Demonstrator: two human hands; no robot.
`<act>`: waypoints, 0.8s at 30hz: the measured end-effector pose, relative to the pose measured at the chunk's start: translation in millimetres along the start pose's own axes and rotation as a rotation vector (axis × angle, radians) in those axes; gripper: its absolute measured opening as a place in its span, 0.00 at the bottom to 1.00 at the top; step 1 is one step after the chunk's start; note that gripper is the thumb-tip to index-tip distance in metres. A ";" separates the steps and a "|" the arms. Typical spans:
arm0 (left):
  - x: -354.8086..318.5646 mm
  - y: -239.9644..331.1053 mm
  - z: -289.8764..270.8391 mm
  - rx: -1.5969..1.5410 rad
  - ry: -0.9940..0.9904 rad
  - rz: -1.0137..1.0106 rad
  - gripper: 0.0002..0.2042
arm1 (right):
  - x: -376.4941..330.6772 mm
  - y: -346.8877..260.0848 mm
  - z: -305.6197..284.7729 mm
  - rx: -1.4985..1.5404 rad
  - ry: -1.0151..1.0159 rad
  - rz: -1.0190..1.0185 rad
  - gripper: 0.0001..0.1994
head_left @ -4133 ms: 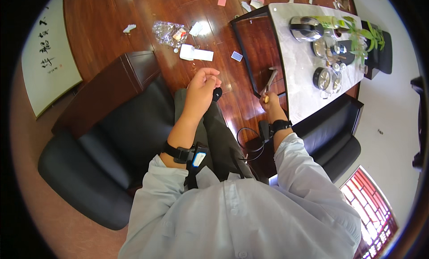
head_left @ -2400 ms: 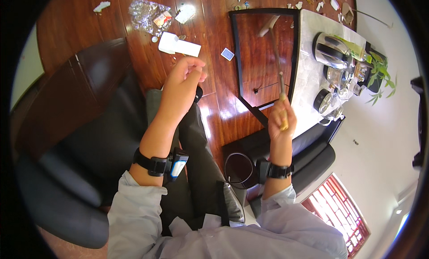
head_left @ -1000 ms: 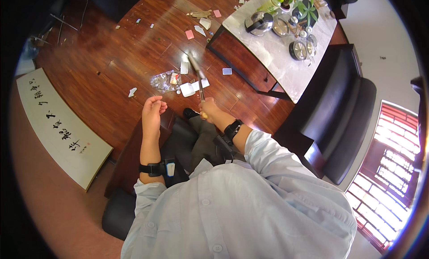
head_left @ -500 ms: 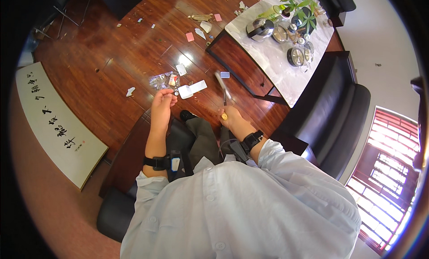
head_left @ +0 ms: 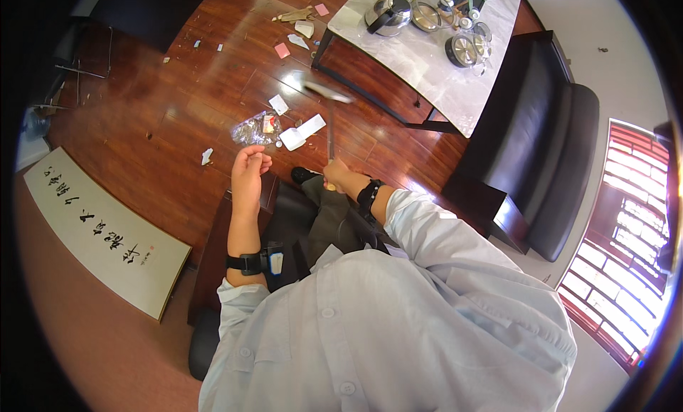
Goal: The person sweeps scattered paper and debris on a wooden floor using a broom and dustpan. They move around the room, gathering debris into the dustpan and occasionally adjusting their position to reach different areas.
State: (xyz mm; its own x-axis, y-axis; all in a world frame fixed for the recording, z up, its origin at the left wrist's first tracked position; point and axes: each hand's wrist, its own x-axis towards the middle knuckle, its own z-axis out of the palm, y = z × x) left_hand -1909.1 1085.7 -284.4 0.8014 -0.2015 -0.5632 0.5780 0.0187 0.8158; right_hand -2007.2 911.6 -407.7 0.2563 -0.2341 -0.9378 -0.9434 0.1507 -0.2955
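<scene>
Wooden floor (head_left: 178, 120) strewn with paper scraps (head_left: 302, 136); right hand (head_left: 337, 176) grips a hammer (head_left: 330, 117), left hand (head_left: 249, 167) loosely curled.

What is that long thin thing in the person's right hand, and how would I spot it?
Start at the white-topped table with metal pots at the top, then drop to the wooden floor before it. There the right hand grips a slim rod pointing up, with a blurred flat head. Unlike the scattered paper scraps, it is raised, not lying.

Slim metal-headed tool (head_left: 331, 131), upright, blurred
</scene>
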 end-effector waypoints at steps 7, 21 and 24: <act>7.4 11.8 11.1 -0.006 -0.023 0.063 0.07 | -8.8 -78.6 5.8 0.431 -0.410 -0.083 0.06; -24.9 39.6 -25.5 -0.197 0.398 0.211 0.07 | -63.2 -147.6 -69.7 0.149 -0.708 -0.009 0.04; -31.3 35.7 -22.4 -0.230 0.521 0.224 0.08 | -57.2 -161.4 -70.2 -0.004 -0.770 0.073 0.04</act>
State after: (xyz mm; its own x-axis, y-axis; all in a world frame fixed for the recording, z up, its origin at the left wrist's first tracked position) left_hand -1910.0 1114.6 -240.6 0.8437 0.3359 -0.4187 0.3584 0.2281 0.9053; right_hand -1884.4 833.2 -293.6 0.2663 0.5104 -0.8177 -0.9639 0.1362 -0.2289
